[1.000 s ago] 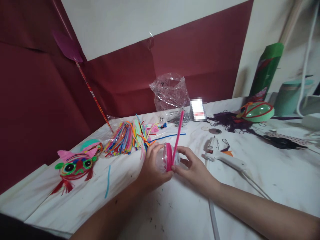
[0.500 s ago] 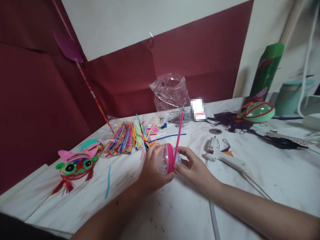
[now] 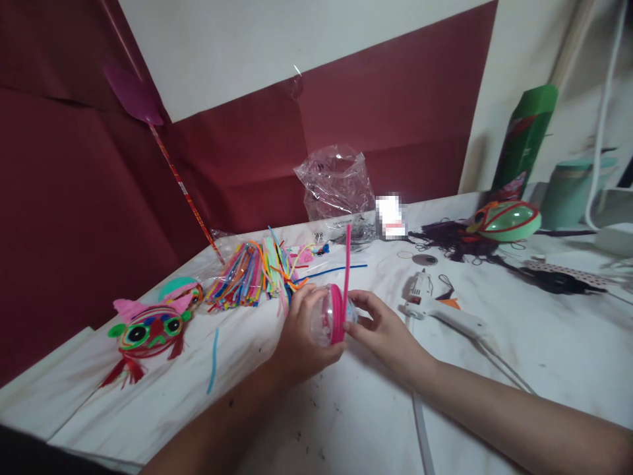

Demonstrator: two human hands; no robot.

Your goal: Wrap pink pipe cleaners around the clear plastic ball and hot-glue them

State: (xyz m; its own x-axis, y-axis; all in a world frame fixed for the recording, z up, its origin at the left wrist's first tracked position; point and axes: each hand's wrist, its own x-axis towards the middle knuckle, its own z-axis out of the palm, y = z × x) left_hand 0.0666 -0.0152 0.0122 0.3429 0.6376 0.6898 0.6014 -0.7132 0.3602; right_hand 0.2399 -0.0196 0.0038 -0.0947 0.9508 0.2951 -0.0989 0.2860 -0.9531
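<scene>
A clear plastic ball (image 3: pixel 322 324) with bright pink bands round its middle is held between both hands above the table. My left hand (image 3: pixel 302 336) wraps round its left side. My right hand (image 3: pixel 374 322) presses thumb and fingers on its right side, at the foot of a pink pipe cleaner (image 3: pixel 347 260). This pipe cleaner lies against the bands and its free end sticks up. Fingers hide part of the ball. To the right of my right hand lies a white glue gun (image 3: pixel 440 310).
A bundle of coloured pipe cleaners (image 3: pixel 247 277) lies behind my left hand. Further left sit a finished-looking animal-face lantern (image 3: pixel 151 330) and a loose blue pipe cleaner (image 3: pixel 213 361). A clear plastic bag (image 3: pixel 339 185) stands at the back; a green balloon-like lantern (image 3: pixel 512 221) lies at right.
The free end of the pink pipe cleaner has swung slightly left and stands more upright. Both hands keep nearly the same place on the ball.
</scene>
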